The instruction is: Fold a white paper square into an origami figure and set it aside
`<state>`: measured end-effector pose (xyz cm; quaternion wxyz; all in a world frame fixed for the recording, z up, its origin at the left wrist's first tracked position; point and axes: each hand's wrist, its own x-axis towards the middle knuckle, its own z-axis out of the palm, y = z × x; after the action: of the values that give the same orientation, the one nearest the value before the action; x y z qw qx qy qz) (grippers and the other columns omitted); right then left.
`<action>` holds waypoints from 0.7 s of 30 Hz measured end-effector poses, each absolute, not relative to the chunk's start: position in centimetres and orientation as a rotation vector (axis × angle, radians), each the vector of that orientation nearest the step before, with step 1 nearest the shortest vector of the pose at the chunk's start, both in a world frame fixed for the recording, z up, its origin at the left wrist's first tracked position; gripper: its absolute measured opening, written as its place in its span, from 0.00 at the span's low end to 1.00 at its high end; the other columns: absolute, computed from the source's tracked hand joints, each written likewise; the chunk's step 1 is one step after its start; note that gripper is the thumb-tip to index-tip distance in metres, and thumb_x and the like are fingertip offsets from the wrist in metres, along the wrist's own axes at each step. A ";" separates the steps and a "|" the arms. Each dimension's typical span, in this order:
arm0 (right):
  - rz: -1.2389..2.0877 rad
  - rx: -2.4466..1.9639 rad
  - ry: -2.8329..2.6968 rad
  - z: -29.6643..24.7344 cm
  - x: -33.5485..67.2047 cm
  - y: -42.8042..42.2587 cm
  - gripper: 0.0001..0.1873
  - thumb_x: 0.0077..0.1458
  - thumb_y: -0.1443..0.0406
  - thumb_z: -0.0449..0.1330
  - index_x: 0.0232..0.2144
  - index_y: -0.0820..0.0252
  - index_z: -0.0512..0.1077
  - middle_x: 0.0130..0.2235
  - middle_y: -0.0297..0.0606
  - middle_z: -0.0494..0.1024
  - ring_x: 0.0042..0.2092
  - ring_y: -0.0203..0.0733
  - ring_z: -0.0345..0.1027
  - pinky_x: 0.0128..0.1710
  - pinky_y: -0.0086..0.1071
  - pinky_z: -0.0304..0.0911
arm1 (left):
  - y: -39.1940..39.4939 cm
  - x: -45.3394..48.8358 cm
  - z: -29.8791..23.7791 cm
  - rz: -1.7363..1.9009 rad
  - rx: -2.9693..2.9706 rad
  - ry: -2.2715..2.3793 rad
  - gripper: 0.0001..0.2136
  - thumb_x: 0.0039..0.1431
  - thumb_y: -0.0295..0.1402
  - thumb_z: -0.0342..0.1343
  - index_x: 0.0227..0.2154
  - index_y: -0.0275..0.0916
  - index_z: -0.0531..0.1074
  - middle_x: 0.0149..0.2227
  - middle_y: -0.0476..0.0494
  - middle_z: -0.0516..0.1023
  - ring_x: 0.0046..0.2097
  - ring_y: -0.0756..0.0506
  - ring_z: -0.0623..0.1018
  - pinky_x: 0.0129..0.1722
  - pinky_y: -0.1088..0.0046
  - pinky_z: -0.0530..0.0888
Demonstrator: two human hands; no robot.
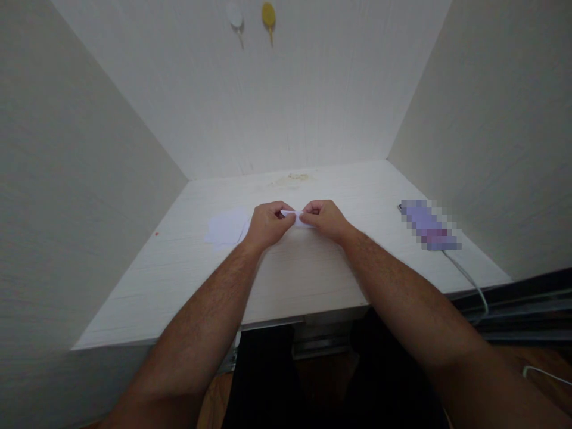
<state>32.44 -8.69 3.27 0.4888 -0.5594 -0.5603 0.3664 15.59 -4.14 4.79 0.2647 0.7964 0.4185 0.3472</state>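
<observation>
Both my hands meet over the middle of a white desk point(290, 280). My left hand point(267, 225) and my right hand point(325, 218) are curled, fingers pinched on a small piece of white folded paper point(295, 215) held between them, just above or on the desk surface. Most of the paper is hidden by my fingers. A small stack of pale paper sheets point(226, 228) lies flat on the desk just left of my left hand.
A blurred purple flat object point(429, 224) lies at the desk's right, with a white cable point(469, 280) running off the front edge. Walls close in on the left, back and right. A white hook point(234, 16) and a yellow hook point(269, 16) hang on the back wall.
</observation>
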 end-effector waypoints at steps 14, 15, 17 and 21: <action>0.853 -1.357 -1.376 3.5 32.2 -8.9 0.09 0.42 0.60 0.61 0.23 0.62 0.70 0.22 0.31 0.70 0.25 0.32 0.58 0.26 0.28 0.53 | -4.2 16.0 4.7 0.940 1.695 1.047 0.06 0.44 0.30 0.60 0.26 0.34 0.77 0.21 0.47 0.76 0.23 0.51 0.74 0.25 0.76 0.69; 0.846 -1.360 -1.378 3.5 32.2 -8.9 0.09 0.42 0.60 0.61 0.23 0.62 0.70 0.22 0.31 0.70 0.25 0.32 0.58 0.26 0.28 0.53 | -4.2 16.0 4.7 0.931 1.670 1.039 0.06 0.44 0.30 0.60 0.26 0.34 0.77 0.20 0.47 0.76 0.23 0.51 0.74 0.25 0.76 0.70; 0.839 -1.364 -1.383 3.4 32.3 -8.9 0.09 0.42 0.60 0.62 0.23 0.62 0.70 0.23 0.31 0.70 0.25 0.32 0.58 0.26 0.28 0.53 | -4.2 16.0 4.7 0.908 1.645 1.042 0.05 0.44 0.30 0.60 0.26 0.34 0.77 0.20 0.46 0.76 0.22 0.51 0.74 0.25 0.75 0.71; 0.851 -1.354 -1.384 3.1 32.4 -8.8 0.10 0.42 0.60 0.62 0.24 0.61 0.70 0.24 0.32 0.71 0.26 0.32 0.59 0.26 0.28 0.54 | -4.2 16.1 4.7 0.904 1.583 1.033 0.04 0.43 0.29 0.59 0.24 0.34 0.76 0.19 0.47 0.74 0.22 0.51 0.74 0.25 0.74 0.72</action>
<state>32.38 -8.83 3.14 0.4910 -0.5578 -0.5701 0.3503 16.14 -4.23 4.68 0.4998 0.6544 0.4270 0.3737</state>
